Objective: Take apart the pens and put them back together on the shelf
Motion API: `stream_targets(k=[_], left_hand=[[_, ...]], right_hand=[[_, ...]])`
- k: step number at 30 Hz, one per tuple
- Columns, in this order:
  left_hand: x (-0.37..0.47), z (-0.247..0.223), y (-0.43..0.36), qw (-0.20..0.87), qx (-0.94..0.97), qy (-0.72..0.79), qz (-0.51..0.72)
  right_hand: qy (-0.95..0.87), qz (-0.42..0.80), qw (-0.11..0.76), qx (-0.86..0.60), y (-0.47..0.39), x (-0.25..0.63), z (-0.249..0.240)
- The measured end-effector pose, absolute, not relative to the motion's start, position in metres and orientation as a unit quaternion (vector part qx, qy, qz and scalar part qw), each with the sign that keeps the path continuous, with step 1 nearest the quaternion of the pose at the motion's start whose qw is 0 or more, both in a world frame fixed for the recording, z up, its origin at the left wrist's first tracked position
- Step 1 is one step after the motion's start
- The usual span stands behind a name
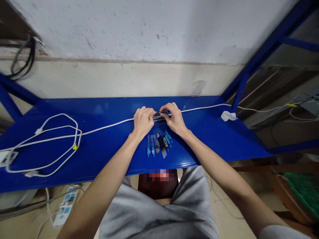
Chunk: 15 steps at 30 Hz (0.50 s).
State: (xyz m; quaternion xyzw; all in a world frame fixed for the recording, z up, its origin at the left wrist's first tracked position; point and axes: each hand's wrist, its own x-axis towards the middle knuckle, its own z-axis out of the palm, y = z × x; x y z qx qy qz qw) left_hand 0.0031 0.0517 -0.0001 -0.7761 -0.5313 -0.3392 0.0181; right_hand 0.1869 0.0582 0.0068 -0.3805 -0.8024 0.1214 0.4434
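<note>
My left hand [144, 121] and my right hand [174, 119] meet near the back middle of the blue shelf [112, 146]. Between my fingertips is a thin dark pen part [161, 112], with my right thumb and forefinger pinching it and my left fingers closed at its other end. Just below it lie dark pens [159, 118], partly covered by my fingers. Nearer the front edge are clear tubes with blue tips [151, 146], thin refills [161, 143], dark pen parts [165, 142] and blue pen parts [168, 135].
A white cable [107, 126] runs across the shelf behind my hands, with loops [77, 132] at the left. Crumpled white tissue [228, 116] lies at the right. Blue frame posts [240, 89] stand at both sides. A power strip [66, 207] is below.
</note>
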Motion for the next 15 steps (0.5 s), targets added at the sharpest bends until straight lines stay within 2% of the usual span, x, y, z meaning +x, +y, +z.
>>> stream_targets(k=[6, 11, 15], left_hand=[[0.0031, -0.0014, 0.0515, 0.020, -0.780, -0.530, -0.332], [0.0021, -0.0014, 0.0511, 0.027, -0.778, -0.531, -0.335], [0.0010, -0.0014, 0.0518, 0.039, -0.780, -0.527, -0.335]], right_hand=[[-0.812, 0.137, 0.373, -0.428, 0.0587, 0.1851, 0.0056], [-0.815, 0.133, 0.419, -0.378, 0.0596, 0.1867, 0.0055], [-0.823, 0.112, 0.385, -0.403, 0.0621, 0.1866, 0.0046]])
